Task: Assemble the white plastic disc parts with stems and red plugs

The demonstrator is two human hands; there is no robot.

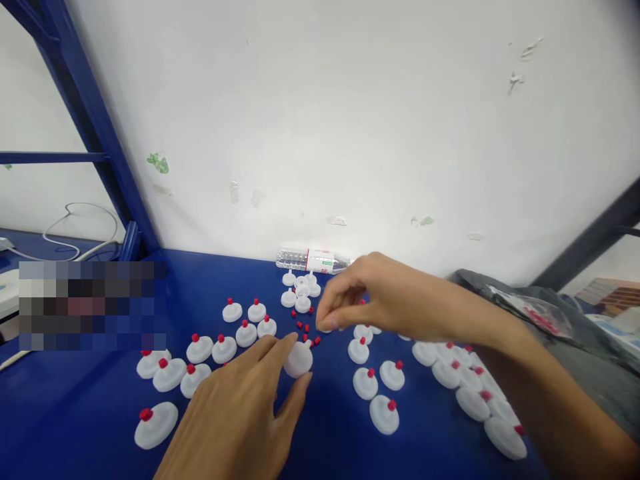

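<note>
My left hand (240,413) pinches a white round cap (299,360) between thumb and fingertips, just above the blue table (80,413). My right hand (380,300) reaches in from the right with fingertips pinched together over a scatter of small red plugs (303,327); what they hold is too small to make out. Several white caps fitted with red plugs (220,348) lie to the left, and several more (385,393) to the right. A few white caps without plugs (301,290) sit behind the red plugs.
A clear plastic water bottle (313,260) lies on its side against the white wall. A grey plastic bag (545,313) sits at the right. Blue frame posts (95,127) rise at the left, with a white cable (75,230) behind them.
</note>
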